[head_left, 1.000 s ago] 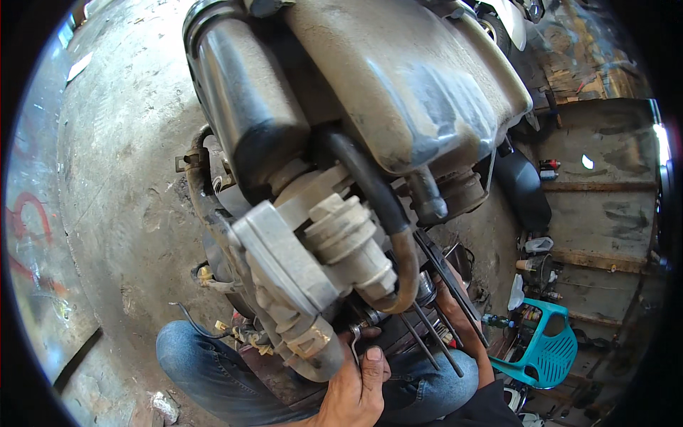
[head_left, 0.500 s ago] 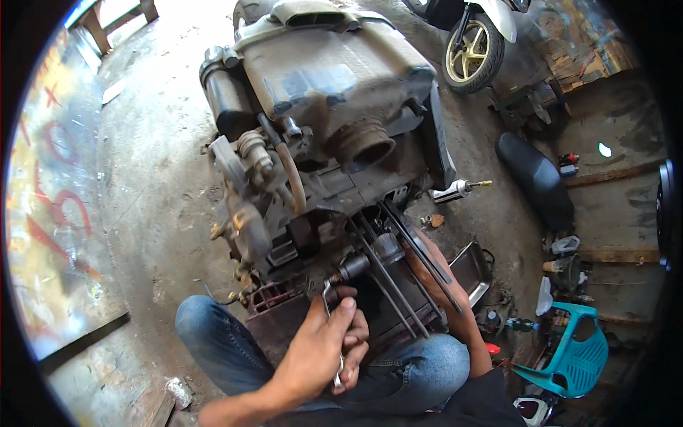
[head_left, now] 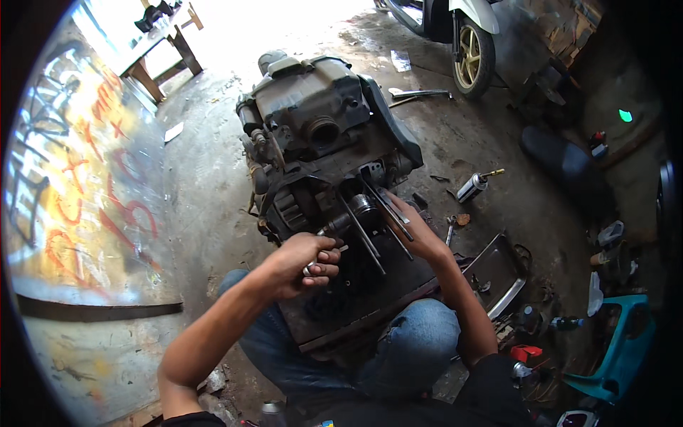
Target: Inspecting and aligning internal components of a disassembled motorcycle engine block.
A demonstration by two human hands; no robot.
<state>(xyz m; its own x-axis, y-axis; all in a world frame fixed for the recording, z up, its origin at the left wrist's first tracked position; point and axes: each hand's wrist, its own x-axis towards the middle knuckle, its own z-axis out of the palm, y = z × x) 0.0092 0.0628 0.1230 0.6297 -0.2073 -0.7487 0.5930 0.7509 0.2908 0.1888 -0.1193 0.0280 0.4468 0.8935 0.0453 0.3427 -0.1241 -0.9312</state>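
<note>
My left hand (head_left: pixel 304 260) is closed around a wrench. The wrench's shiny ring end (head_left: pixel 309 269) shows below the fingers, and its upper end meets the dark cylindrical part (head_left: pixel 339 223) on the front of the engine (head_left: pixel 313 149). Beside that part sits a round metal piston (head_left: pixel 363 208), with several long studs (head_left: pixel 367 236) sticking out toward me around it. My right hand (head_left: pixel 418 232) lies along the right side of the studs, its back toward me. Its fingertips are hidden behind the studs and engine, so its grip cannot be made out.
A metal tray (head_left: pixel 504 277) and a spray can (head_left: pixel 472 188) lie on the floor to the right. Farther right are a black seat (head_left: pixel 562 160) and a teal plastic chair (head_left: pixel 626 341). A scooter wheel (head_left: pixel 472 58) stands at the back; a painted panel (head_left: pixel 92 185) is on the left.
The view has drawn back and the engine looks smaller. My left hand has turned at the wrist with the wrench still held. My right hand shows more beside the studs.
</note>
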